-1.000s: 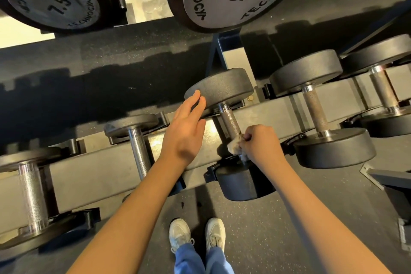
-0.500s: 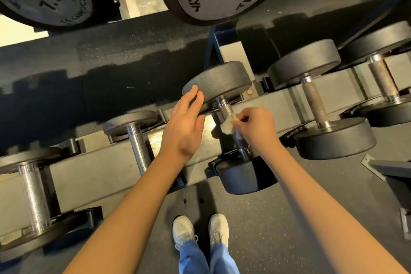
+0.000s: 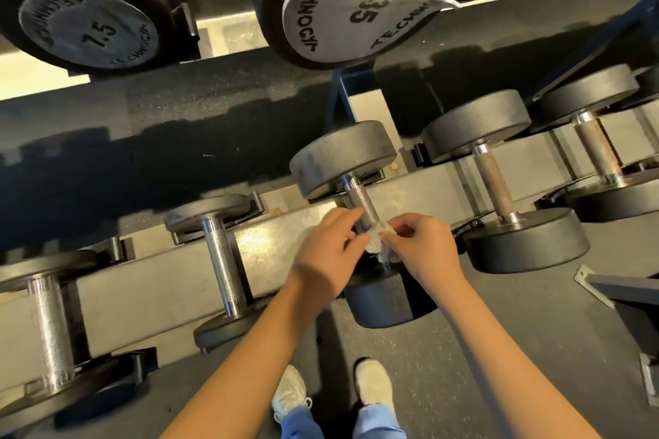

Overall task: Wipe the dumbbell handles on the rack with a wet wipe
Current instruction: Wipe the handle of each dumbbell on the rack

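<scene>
A crumpled white wet wipe (image 3: 378,242) sits between my two hands, just in front of the lower end of a knurled steel dumbbell handle (image 3: 361,198). My left hand (image 3: 326,258) pinches the wipe from the left with curled fingers. My right hand (image 3: 420,248) pinches it from the right with thumb and fingertips. That dumbbell's rear head (image 3: 342,159) shows above the hands; its front head (image 3: 387,299) lies below them, partly hidden. More dumbbell handles rest on the rack to the left (image 3: 223,267) and to the right (image 3: 494,185).
The grey lower rack rail (image 3: 142,281) runs across the view. Large dumbbell heads marked 7.5 (image 3: 89,25) and 35 (image 3: 356,18) hang over from the upper shelf. My white shoes (image 3: 372,385) stand on the dark floor close to the rack.
My left hand left the dumbbell's rear head and came down to the wipe. Both hands now hold the wipe at the handle's lower end.
</scene>
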### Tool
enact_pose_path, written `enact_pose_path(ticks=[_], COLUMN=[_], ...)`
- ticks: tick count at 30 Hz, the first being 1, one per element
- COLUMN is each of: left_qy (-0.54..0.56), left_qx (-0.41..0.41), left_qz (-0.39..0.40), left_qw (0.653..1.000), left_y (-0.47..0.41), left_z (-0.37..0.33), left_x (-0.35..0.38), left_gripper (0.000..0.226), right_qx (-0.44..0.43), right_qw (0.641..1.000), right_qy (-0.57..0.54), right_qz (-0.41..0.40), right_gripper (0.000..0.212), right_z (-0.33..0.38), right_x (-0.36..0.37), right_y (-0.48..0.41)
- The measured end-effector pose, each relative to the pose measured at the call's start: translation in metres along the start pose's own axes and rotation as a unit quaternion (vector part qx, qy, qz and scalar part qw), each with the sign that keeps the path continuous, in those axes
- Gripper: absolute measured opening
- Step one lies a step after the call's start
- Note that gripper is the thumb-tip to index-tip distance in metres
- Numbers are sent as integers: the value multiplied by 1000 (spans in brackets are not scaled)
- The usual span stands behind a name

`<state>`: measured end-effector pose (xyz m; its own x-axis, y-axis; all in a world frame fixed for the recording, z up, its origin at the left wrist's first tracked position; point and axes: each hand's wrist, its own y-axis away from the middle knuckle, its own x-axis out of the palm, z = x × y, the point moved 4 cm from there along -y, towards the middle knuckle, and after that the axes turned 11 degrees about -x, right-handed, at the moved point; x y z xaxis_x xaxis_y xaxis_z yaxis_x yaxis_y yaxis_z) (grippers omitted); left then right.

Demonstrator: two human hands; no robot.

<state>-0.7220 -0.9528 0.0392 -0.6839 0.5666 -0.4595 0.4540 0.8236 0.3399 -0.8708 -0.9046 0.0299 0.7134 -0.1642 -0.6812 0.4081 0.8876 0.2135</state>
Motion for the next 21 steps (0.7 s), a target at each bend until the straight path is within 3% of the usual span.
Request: enact_pose_path(ticks=[2, 5, 10, 13, 16, 21], left_qy=[11, 39, 132, 164, 173, 185], left_qx=[-13, -29, -31, -90, -100, -125], left_qz=[27, 8, -111, -201, -251, -312], left_qw=[999, 999, 985, 962, 947, 924], left_y=[-6, -10, -7, -13, -24, -37], left_z=[1, 3, 1, 7, 8, 5], left_x=[16, 30, 33, 22, 13, 12], left_gripper=[43, 41, 15, 16, 11, 11], right_qx=[-11, -14, -19, -37, -58, -68], right_qw=[999, 994, 983, 991, 997, 998], right_qy=[-41, -105, -167, -107, 0, -8], right_qz=[-13, 9, 80, 65, 48, 16], right_gripper=[6, 9, 24, 28, 35, 32], right_z=[-2, -1, 0, -4, -10, -13], right_x=[-3, -6, -10, -15, -12, -10], right_y=[-1, -4, -8, -2, 7, 7])
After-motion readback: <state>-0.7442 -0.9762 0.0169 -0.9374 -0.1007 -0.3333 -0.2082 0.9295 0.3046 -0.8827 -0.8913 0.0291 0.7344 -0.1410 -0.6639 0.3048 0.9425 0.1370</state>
